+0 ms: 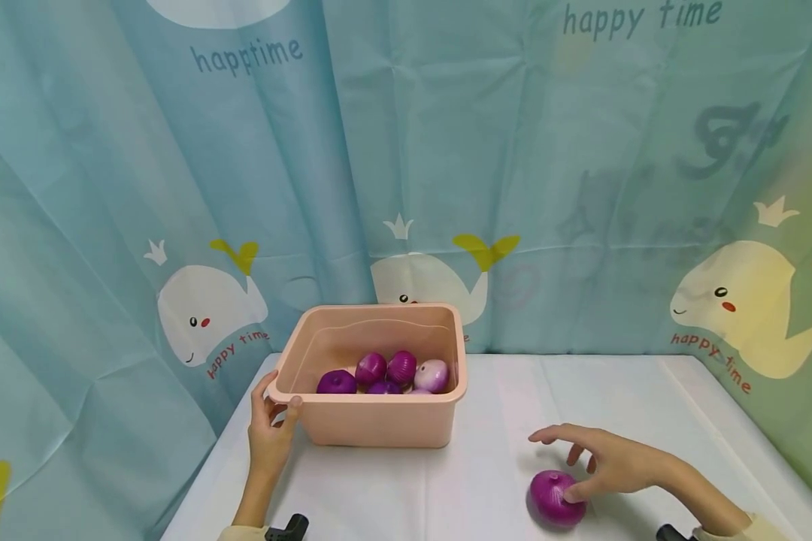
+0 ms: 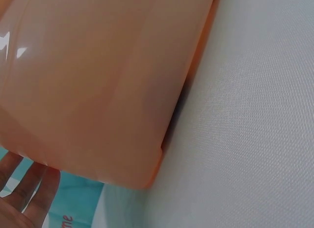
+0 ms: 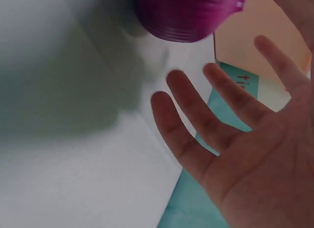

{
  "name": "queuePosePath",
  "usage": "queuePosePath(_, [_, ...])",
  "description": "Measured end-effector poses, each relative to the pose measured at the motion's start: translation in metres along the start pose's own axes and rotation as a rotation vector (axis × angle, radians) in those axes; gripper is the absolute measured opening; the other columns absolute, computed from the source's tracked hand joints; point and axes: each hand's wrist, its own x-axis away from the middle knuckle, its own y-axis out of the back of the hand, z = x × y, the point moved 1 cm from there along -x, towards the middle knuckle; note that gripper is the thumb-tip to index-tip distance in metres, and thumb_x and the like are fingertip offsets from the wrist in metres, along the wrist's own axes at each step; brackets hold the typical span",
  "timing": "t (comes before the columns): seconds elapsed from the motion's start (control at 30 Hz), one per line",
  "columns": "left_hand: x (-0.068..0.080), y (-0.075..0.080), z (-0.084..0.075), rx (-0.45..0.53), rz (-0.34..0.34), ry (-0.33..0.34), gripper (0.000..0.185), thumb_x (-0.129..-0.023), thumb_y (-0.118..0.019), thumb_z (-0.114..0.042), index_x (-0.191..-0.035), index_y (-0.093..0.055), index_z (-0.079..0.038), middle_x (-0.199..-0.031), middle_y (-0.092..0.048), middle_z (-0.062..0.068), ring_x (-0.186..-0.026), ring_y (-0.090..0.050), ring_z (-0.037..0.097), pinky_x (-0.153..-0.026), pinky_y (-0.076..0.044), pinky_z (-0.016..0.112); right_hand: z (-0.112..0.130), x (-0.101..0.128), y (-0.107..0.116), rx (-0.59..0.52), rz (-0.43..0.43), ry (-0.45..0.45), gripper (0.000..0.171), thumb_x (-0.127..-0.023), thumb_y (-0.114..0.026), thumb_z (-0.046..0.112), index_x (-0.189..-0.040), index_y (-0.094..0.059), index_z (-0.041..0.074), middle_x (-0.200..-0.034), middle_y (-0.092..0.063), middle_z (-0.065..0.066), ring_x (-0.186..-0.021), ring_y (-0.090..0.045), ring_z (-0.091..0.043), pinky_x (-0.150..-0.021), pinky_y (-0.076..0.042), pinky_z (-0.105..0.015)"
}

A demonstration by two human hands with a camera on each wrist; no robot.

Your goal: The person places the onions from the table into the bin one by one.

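Observation:
A pink plastic bin (image 1: 379,421) stands on the table with several purple onions (image 1: 371,369) inside, one paler onion (image 1: 431,376) among them. My left hand (image 1: 271,436) grips the bin's front left corner, thumb on the front side and fingers at the left. In the left wrist view, fingertips touch the bin wall (image 2: 98,90). Over a single purple onion (image 1: 556,499) on the table to the right, my right hand (image 1: 616,460) hovers with fingers spread. Its thumb overlaps the onion in the head view; contact is unclear. The right wrist view shows the onion (image 3: 184,14) beyond spread fingers.
A white cloth covers the table (image 1: 487,451). Behind and around it hangs a blue-green curtain (image 1: 433,150) printed with whales, right behind the bin. Black wrist straps (image 1: 287,528) show at the lower edge.

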Motion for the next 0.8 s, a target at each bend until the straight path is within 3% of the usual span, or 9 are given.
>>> queuePosePath(0.2, [0.000, 0.000, 0.000, -0.002, 0.003, 0.009, 0.066, -0.099, -0.065, -0.011, -0.158, -0.033, -0.017, -0.144, -0.057, 0.023, -0.099, -0.054, -0.004, -0.077, -0.048, 0.013, -0.005, 0.004, -0.006, -0.073, 0.092, -0.013, 0.061, -0.091, -0.078, 0.018, -0.146, -0.051, 0.022, -0.129, -0.061, -0.006, -0.091, -0.063, -0.009, -0.071, -0.053, -0.028])
queuePosePath(0.53, [0.001, 0.001, -0.003, 0.013, 0.006, 0.019, 0.065, -0.099, -0.065, -0.013, -0.157, -0.036, -0.021, -0.145, -0.058, 0.018, -0.102, -0.056, 0.000, -0.079, -0.049, 0.017, -0.011, 0.006, -0.012, -0.085, 0.116, 0.009, 0.055, -0.089, -0.078, 0.017, -0.140, -0.057, 0.019, -0.123, -0.063, 0.003, -0.091, -0.062, -0.007, -0.073, -0.053, -0.028])
queuePosePath(0.8, [0.000, 0.001, 0.000, 0.008, -0.001, -0.002, 0.067, -0.099, -0.065, -0.009, -0.157, -0.034, -0.015, -0.142, -0.058, 0.024, -0.099, -0.055, -0.003, -0.077, -0.048, 0.016, -0.012, 0.005, -0.014, -0.109, 0.115, -0.023, 0.051, -0.089, -0.078, 0.016, -0.137, -0.059, 0.021, -0.124, -0.062, 0.005, -0.091, -0.060, -0.007, -0.072, -0.054, -0.027])
